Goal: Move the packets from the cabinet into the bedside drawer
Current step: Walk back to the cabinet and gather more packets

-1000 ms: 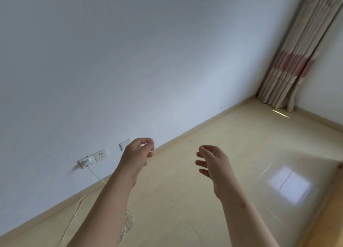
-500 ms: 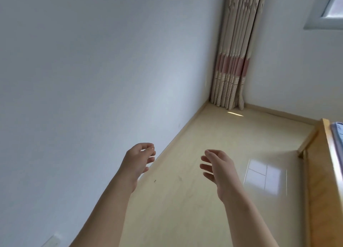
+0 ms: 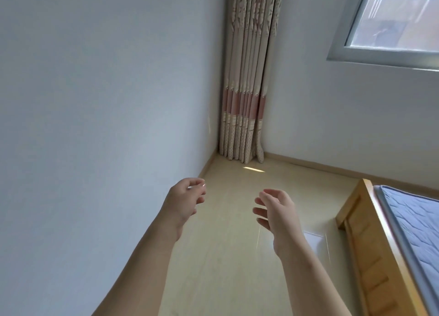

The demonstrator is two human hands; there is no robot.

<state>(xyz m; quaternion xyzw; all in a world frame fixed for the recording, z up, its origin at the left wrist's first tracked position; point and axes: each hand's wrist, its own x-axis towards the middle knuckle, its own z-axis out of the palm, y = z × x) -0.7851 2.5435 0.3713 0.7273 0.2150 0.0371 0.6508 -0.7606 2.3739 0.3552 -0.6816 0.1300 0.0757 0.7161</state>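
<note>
Low in the centre of the frame, two bare forearms reaching forward over a pale floor. Left hand [image 3: 185, 200], lower centre-left, fingers loosely curled with the thumb close to the fingertips, gripping nothing. Right hand [image 3: 276, 212], just right of centre, palm turned inward, fingers spread and gently bent, relaxed, likewise holding nothing. Hands apart, touching neither each other nor anything else. Beneath them, glossy cream floor [image 3: 225, 268], smooth and hard-looking, with a bright rectangular reflection [image 3: 313, 242] beside the right wrist and a thin sliver of sunlight [image 3: 254, 169] farther back. Across the whole left half, plain matte white wall [image 3: 95, 101], flat and even. At upper centre, in the corner of the room, a long curtain [image 3: 247, 78] in tight vertical pleats: beige fabric with a faint printed pattern, a dusty pink band partway down, a dotted hem reaching the floor. At upper right, a slanted window [image 3: 392, 18] with a smooth grey frame and bright glass. Along the foot of the right-hand wall, a narrow light wooden skirting board [image 3: 320, 167]. At lower right, a honey-coloured wooden bed frame [image 3: 370, 256] with a panelled side and a squared corner post; lying inside it, a blue-grey mattress [image 3: 415, 232] with wavy quilted stitching. Packets, cabinet and bedside drawer nowhere within this view.
</note>
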